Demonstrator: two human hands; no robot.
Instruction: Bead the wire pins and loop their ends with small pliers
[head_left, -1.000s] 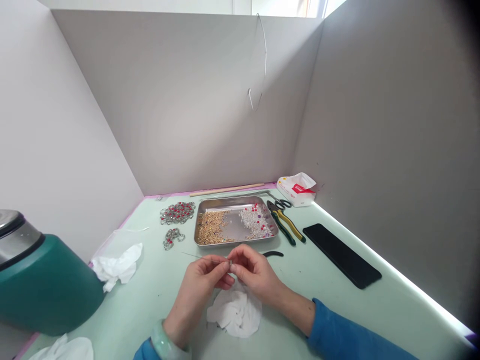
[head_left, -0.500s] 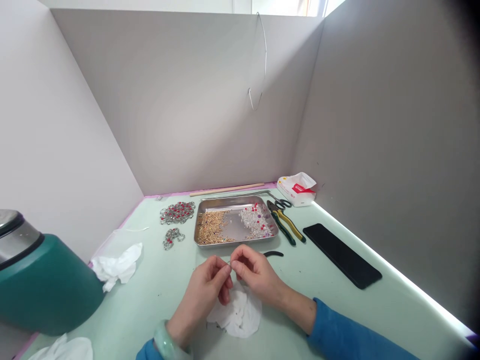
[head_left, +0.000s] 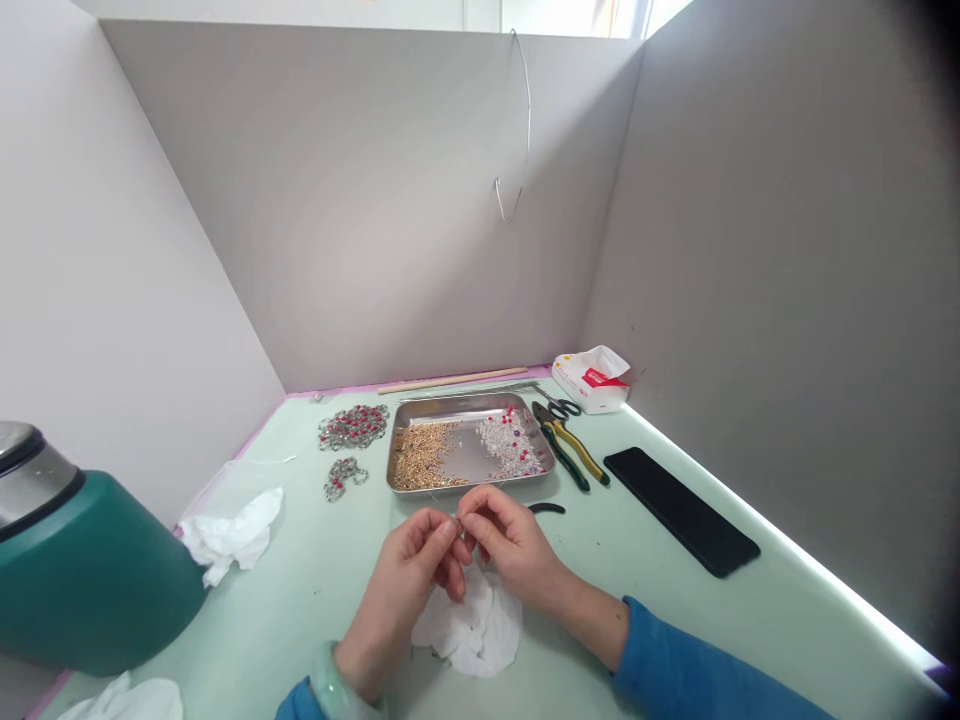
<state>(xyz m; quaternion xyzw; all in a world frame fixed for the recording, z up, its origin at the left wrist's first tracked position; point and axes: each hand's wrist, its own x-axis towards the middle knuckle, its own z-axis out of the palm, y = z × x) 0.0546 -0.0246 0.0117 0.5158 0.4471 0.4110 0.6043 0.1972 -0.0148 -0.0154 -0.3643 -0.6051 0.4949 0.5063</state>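
The left hand and right hand meet with fingers curled, both pinching a thin wire, near side of the metal tray. The wire looks fine, mostly hidden. Far right, the white box bears red label, too small for reading.

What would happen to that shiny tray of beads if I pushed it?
The tray would probably stay stiff, since it looks like metal. Its gold beads and clear beads might shift or roll, being small and loose. The raised sides would likely keep them in during a gentle push.
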